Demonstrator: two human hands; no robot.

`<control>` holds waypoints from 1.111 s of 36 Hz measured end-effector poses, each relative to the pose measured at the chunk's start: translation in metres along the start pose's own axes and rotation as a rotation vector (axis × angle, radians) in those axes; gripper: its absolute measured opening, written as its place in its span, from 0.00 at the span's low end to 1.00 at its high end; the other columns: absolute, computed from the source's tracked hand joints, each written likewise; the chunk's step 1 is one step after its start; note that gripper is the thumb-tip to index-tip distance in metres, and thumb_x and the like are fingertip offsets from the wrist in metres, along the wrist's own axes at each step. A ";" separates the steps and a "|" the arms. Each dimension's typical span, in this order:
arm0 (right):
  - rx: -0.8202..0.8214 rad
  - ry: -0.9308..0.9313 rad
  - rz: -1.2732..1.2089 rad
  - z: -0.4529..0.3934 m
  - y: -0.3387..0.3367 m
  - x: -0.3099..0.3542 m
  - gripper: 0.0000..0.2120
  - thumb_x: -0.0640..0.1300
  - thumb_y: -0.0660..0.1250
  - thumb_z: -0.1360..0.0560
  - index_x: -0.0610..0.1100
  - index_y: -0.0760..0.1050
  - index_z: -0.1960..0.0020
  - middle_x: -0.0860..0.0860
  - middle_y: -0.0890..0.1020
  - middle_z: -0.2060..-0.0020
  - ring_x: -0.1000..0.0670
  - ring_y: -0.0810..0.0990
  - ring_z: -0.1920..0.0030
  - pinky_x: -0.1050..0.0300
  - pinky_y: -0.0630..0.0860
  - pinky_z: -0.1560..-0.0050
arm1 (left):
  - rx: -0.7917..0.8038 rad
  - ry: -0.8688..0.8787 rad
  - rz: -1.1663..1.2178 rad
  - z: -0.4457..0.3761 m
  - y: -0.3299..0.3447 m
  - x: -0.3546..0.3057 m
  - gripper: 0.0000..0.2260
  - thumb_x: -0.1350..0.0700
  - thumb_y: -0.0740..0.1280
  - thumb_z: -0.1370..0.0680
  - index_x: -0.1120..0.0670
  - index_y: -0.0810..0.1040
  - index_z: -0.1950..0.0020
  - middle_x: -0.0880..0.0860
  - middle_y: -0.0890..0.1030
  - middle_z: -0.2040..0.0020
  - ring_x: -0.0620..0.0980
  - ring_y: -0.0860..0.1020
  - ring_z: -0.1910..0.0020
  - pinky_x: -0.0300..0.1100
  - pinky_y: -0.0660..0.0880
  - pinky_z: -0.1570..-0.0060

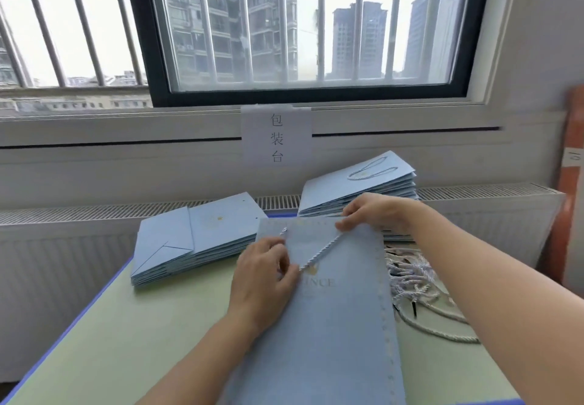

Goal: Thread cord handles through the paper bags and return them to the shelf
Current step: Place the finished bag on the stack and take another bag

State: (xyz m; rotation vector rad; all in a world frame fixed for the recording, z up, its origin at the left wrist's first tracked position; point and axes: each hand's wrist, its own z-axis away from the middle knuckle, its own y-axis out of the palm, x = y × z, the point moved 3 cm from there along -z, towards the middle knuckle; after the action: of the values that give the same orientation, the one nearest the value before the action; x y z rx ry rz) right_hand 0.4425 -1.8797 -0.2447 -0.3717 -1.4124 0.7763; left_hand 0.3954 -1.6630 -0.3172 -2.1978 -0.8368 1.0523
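Flat blue paper bag (331,325) lies nearest, running from the near table edge toward the middle, gold lettering face up, opening end pointing at the far edge. A twisted cord (319,251) runs diagonally across its upper part. Left hand (264,273) rests on the bag, fingertips pinching the cord's lower end near the lettering. Right hand (376,211) sits at the bag's far right corner, fingers curled, pinching the cord's upper end against the rim; whether that end is already through a hole is not visible. Another cord tip (284,230) pokes up near the far left of the bag. Judged step: seating one handle, so this bag is partway done. Risks: the cord could pull back out of the hole if tugged before it is knotted or seated; a hard pull could tear the paper at the hole; the bag could slide on the green table (126,325) since only fingertips pin it. Loose cord pile (420,287) at the right edge touches the bag's side and could snag or get dragged along. Unthreaded stack (192,240) sits toward the far left, finished stack (360,189) with handles at the far right, close behind the right hand, so it could get bumped. No shelf visible.
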 end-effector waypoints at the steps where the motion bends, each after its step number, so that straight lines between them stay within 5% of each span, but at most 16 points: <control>1: -0.023 -0.008 -0.094 0.005 -0.011 0.000 0.09 0.42 0.70 0.25 0.42 0.76 0.63 0.52 0.81 0.71 0.55 0.78 0.71 0.65 0.73 0.70 | -0.026 0.010 -0.008 -0.006 -0.005 -0.003 0.11 0.45 0.61 0.28 0.52 0.74 0.58 0.50 0.78 0.41 0.53 0.74 0.43 0.38 0.61 0.48; 4: -0.139 -0.026 -0.381 0.014 -0.048 -0.002 0.08 0.41 0.69 0.25 0.42 0.75 0.62 0.50 0.82 0.71 0.54 0.81 0.72 0.64 0.76 0.72 | -0.116 0.068 -0.086 -0.028 -0.014 -0.011 0.27 0.41 0.55 0.30 0.54 0.76 0.39 0.55 0.75 0.34 0.58 0.73 0.37 0.46 0.63 0.39; 6: -0.250 -0.035 -0.516 0.016 -0.070 -0.002 0.05 0.42 0.68 0.25 0.42 0.75 0.59 0.49 0.83 0.70 0.53 0.81 0.72 0.61 0.78 0.71 | -0.100 -0.007 -0.115 -0.043 -0.017 -0.011 0.33 0.41 0.56 0.29 0.53 0.66 0.27 0.56 0.66 0.25 0.57 0.63 0.27 0.48 0.56 0.31; 10: -0.465 -0.063 -0.835 0.008 -0.104 0.000 0.05 0.43 0.67 0.24 0.40 0.76 0.53 0.47 0.83 0.65 0.51 0.82 0.68 0.60 0.80 0.69 | -0.136 -0.256 0.122 -0.073 -0.015 -0.012 0.38 0.42 0.65 0.24 0.52 0.50 0.20 0.56 0.55 0.21 0.55 0.55 0.23 0.47 0.52 0.27; 12: -0.553 -0.068 -0.952 0.002 -0.113 0.003 0.07 0.43 0.68 0.24 0.38 0.76 0.51 0.46 0.83 0.61 0.50 0.82 0.65 0.60 0.80 0.69 | -0.128 -0.429 0.503 -0.086 -0.012 -0.015 0.35 0.50 0.70 0.23 0.53 0.55 0.22 0.56 0.64 0.25 0.56 0.66 0.30 0.48 0.64 0.33; 14: -0.611 -0.064 -1.021 -0.006 -0.121 0.004 0.10 0.44 0.69 0.25 0.38 0.77 0.49 0.44 0.82 0.57 0.48 0.82 0.63 0.58 0.80 0.69 | -0.063 -0.623 0.920 -0.105 -0.002 -0.020 0.27 0.55 0.70 0.22 0.54 0.62 0.27 0.56 0.72 0.33 0.55 0.76 0.45 0.47 0.76 0.50; 16: -0.665 -0.047 -1.031 -0.015 -0.127 0.005 0.10 0.44 0.72 0.27 0.38 0.78 0.52 0.43 0.82 0.57 0.46 0.82 0.63 0.55 0.81 0.64 | -0.074 -0.685 1.077 -0.126 0.000 -0.021 0.24 0.59 0.69 0.22 0.57 0.64 0.29 0.58 0.75 0.38 0.54 0.77 0.54 0.44 0.80 0.65; 20: -0.781 -0.007 -0.856 -0.038 -0.138 0.003 0.11 0.45 0.73 0.28 0.39 0.75 0.54 0.43 0.80 0.59 0.45 0.78 0.61 0.48 0.79 0.52 | -0.218 -0.584 0.905 -0.169 -0.003 -0.012 0.32 0.66 0.70 0.25 0.58 0.59 0.25 0.59 0.72 0.36 0.58 0.76 0.43 0.53 0.75 0.40; 24: -0.907 0.005 -0.552 -0.059 -0.150 -0.010 0.17 0.50 0.72 0.27 0.43 0.69 0.47 0.44 0.78 0.50 0.43 0.78 0.51 0.42 0.78 0.45 | -0.190 -0.522 0.727 -0.206 0.009 -0.006 0.30 0.65 0.70 0.24 0.62 0.61 0.25 0.58 0.71 0.33 0.56 0.74 0.39 0.46 0.72 0.38; 29: -0.961 0.169 -0.029 -0.071 -0.160 -0.035 0.17 0.54 0.58 0.20 0.44 0.71 0.61 0.47 0.76 0.62 0.43 0.73 0.57 0.53 0.68 0.57 | -0.012 -0.526 0.607 -0.234 0.057 0.015 0.30 0.62 0.71 0.24 0.65 0.63 0.25 0.58 0.71 0.30 0.57 0.74 0.37 0.45 0.70 0.37; 32: -0.916 0.329 0.207 -0.082 -0.160 -0.053 0.14 0.50 0.57 0.21 0.41 0.75 0.48 0.43 0.79 0.46 0.41 0.75 0.50 0.55 0.67 0.55 | 0.084 -0.533 0.538 -0.236 0.086 0.022 0.28 0.60 0.69 0.22 0.65 0.62 0.25 0.59 0.69 0.28 0.57 0.72 0.34 0.40 0.66 0.42; 35: -0.858 0.421 0.309 -0.093 -0.152 -0.064 0.19 0.50 0.58 0.20 0.38 0.71 0.36 0.40 0.74 0.37 0.39 0.73 0.38 0.51 0.71 0.46 | 0.184 -0.554 0.513 -0.231 0.111 0.031 0.28 0.57 0.66 0.20 0.63 0.60 0.23 0.59 0.66 0.25 0.58 0.68 0.30 0.45 0.65 0.34; 40: -0.797 0.448 0.364 -0.102 -0.137 -0.071 0.19 0.44 0.56 0.20 0.38 0.65 0.32 0.40 0.71 0.34 0.40 0.72 0.37 0.51 0.70 0.43 | 0.311 -0.561 0.451 -0.217 0.135 0.041 0.27 0.54 0.62 0.18 0.63 0.58 0.23 0.58 0.63 0.23 0.58 0.64 0.26 0.45 0.61 0.30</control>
State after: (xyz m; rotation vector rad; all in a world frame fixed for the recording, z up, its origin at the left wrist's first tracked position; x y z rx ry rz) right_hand 0.5791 -2.0029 -0.2223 -1.3606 -1.1822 0.3393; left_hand 0.6327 -1.7668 -0.3143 -1.8794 -0.3472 1.9319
